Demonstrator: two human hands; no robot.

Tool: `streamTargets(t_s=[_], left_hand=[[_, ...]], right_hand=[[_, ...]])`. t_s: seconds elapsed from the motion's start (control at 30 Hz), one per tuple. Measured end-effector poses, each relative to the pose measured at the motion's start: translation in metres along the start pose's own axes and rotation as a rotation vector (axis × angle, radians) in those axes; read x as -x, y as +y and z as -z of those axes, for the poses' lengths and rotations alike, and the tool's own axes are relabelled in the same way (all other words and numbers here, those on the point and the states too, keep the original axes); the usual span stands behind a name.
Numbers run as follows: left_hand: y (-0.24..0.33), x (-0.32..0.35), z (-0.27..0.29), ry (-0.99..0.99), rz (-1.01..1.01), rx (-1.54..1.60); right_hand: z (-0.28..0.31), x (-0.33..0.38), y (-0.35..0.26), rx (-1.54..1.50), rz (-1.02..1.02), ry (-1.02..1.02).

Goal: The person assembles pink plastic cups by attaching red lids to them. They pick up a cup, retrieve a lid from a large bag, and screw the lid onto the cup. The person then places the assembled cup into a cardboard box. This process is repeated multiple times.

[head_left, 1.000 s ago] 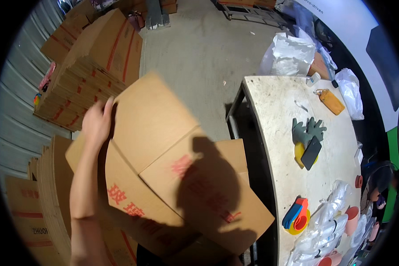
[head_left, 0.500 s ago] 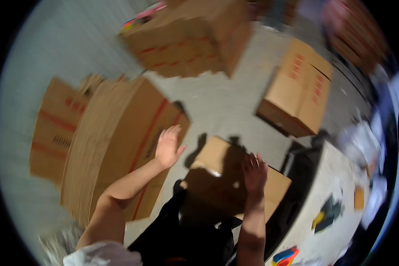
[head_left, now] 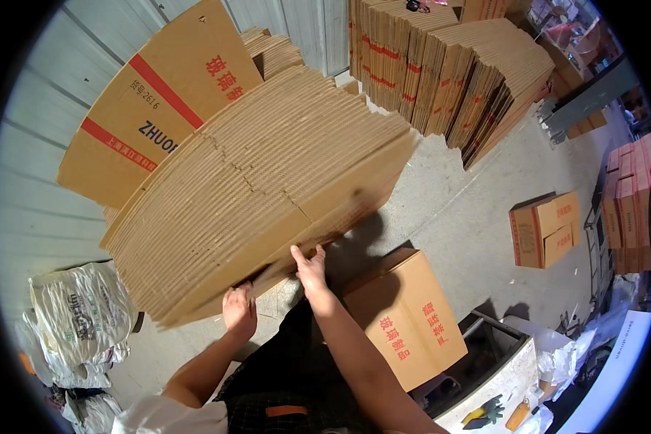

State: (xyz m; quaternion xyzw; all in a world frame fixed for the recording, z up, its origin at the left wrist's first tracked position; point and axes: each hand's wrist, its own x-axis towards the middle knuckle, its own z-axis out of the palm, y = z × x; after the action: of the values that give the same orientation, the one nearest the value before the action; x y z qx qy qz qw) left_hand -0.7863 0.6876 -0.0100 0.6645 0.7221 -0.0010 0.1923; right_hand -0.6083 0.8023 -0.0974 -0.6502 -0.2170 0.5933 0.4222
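Stock: partly made up

Landmark: long row of flat brown corrugated cartons [head_left: 239, 159], uncounted, apparently all left to form. Judged done: one closed, red-lettered brown cardboard box [head_left: 412, 318], right of the row; one red-edged brown cardboard box [head_left: 546, 228], well apart, farther right. Front flat brown carton [head_left: 372, 189]: at the row's near face, unformed, blurred. Left hand [head_left: 239, 312] and right hand [head_left: 310, 270]: at its near edge; fingertips partly hidden, each grip's closure cannot be told. Box undersides: hidden.

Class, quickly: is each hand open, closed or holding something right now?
Left hand: fingers curled at the flattened carton stack; grip cannot be told.
Right hand: thumb and fingers parted at its near edge; grip cannot be told.
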Motion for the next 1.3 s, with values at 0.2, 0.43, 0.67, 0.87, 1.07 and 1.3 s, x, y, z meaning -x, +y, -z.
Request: streamTargets(t_s=[0.2, 0.43, 0.67, 0.87, 1.07, 1.3], left_hand=[[-0.043, -0.035, 0.040, 0.030, 0.067, -0.170], [-0.014, -0.031, 0.071, -0.201, -0.166, -0.229], [0.120, -0.072, 0.273, 0.290, -0.519, -0.213], [0.280, -0.101, 0.329, 0.352, -0.649, -0.256], [0.451, -0.078, 0.299, 0.157, -0.639, 0.003], [0.515, 0.038, 0.121, -0.237, -0.679, 0.310]], right_hand=[[-0.022, 0.035, 0.045, 0.316, -0.080, 0.067], [0.076, 0.064, 0.013, 0.272, -0.005, -0.015], [0.223, 0.179, -0.187, 0.223, 0.077, -0.028], [0.374, 0.337, -0.251, 0.114, 0.094, 0.039], [0.542, 0.468, -0.244, 0.396, 0.238, 0.242], [0.532, 0.558, -0.128, 1.092, 0.280, 1.467]])
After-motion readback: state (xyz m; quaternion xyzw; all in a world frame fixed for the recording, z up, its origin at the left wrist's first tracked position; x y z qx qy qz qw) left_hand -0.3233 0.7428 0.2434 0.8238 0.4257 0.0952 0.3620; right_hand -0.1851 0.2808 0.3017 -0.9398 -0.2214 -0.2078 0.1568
